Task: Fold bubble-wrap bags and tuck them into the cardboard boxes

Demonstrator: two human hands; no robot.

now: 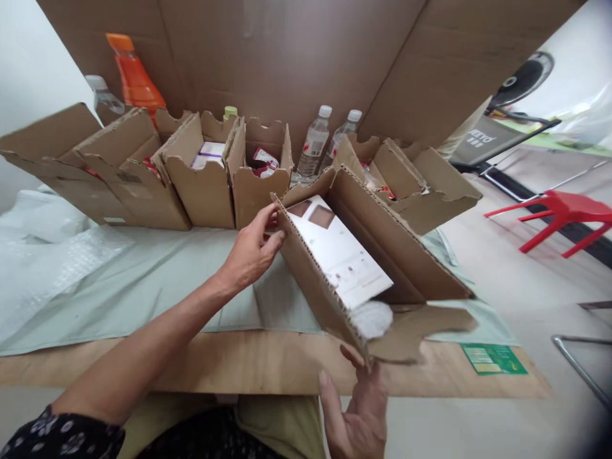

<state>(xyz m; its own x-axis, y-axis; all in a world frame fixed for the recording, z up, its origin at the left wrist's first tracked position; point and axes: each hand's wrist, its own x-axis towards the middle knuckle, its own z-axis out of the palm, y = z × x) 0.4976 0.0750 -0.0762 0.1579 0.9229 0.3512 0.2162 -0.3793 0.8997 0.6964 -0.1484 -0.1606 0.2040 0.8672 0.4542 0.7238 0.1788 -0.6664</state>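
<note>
A cardboard box (396,236) with an open top sits turned at an angle at the table's front. In it lie a white printed carton (342,248) and a crumpled whitish clear wrap (373,319). Its near flap (425,331) is folded outward. My left hand (253,248) has its thumb and fingers closed on the box's far left corner. Below the near corner is my right hand (356,408), palm up, thumb spread away. Its fingertips touch or nearly touch that corner and are partly hidden.
Behind stands a row of cardboard bins (205,185) holding small packs. Bottles, including an orange bottle (136,80) and a clear water bottle (313,143), stand behind them. Bubble wrap (62,274) lies left, a green card (495,359) right. A red stool (559,213) stands beyond.
</note>
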